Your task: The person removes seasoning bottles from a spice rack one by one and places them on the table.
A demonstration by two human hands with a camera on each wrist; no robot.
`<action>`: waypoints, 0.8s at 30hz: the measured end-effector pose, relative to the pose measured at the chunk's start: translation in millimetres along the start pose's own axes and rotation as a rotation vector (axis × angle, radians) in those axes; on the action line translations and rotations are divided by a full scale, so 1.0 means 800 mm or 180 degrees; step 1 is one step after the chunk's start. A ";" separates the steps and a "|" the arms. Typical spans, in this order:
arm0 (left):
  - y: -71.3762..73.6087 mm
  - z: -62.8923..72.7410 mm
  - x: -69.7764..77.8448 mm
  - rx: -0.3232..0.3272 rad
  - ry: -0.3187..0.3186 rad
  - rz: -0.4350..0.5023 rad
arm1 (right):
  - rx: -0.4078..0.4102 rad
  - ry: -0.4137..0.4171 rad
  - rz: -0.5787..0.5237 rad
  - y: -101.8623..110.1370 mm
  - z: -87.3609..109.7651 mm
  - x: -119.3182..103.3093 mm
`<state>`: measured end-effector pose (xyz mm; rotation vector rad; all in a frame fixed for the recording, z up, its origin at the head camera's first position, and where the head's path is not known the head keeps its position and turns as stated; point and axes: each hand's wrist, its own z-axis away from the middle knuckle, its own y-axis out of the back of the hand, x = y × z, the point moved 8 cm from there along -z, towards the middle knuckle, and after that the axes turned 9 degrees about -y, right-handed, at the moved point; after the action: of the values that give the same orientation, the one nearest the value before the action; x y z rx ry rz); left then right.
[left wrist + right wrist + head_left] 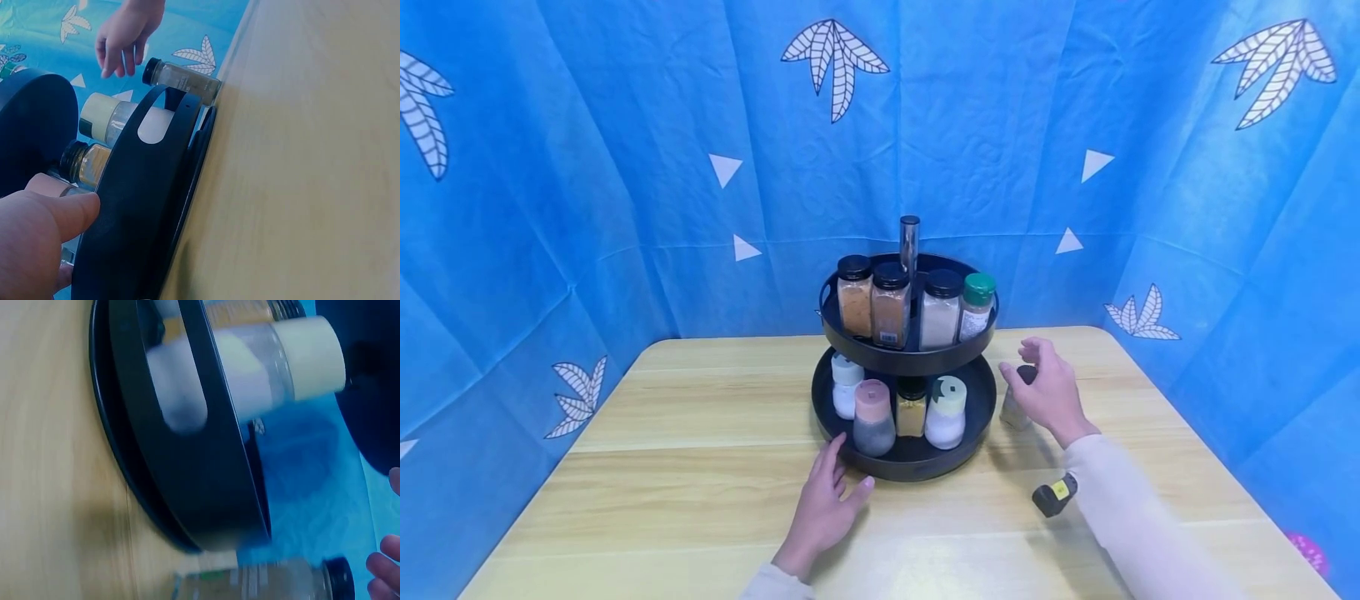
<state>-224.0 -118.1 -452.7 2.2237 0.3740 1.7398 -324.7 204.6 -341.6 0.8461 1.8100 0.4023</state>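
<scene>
In the head view a black two-tier round rack stands on the table, its lower tray (917,471) holding several seasoning bottles. My left hand (823,512) is at the front left of this tray, fingertips right at the rim and thumb extended. Nearest to it is a pink-capped shaker (874,417) with dark contents. To the right of the rack, a glass spice jar (1017,412) with a black lid stands upright on the table. Over that jar is my right hand (1051,390), its fingers loosely bent. The left wrist view shows a gap between this hand and the jar's lid (150,71).
The upper tray (917,362) carries black-lidded jars and a green-capped one (977,304) around a metal post (909,242). Below it, a pale-green-capped shaker (946,412) and a small yellow-filled jar (912,412) sit in the lower tray. Blue curtain (985,125) surrounds the wooden table.
</scene>
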 end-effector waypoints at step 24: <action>0.001 0.000 0.001 0.0003 -0.0026 0.0023 | -0.1220 0.0324 -0.0261 -0.093 0.042 -0.036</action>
<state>-224.1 -118.3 -452.0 2.2348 0.3655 1.7341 -315.3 128.6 -382.2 0.4907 1.7751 0.7223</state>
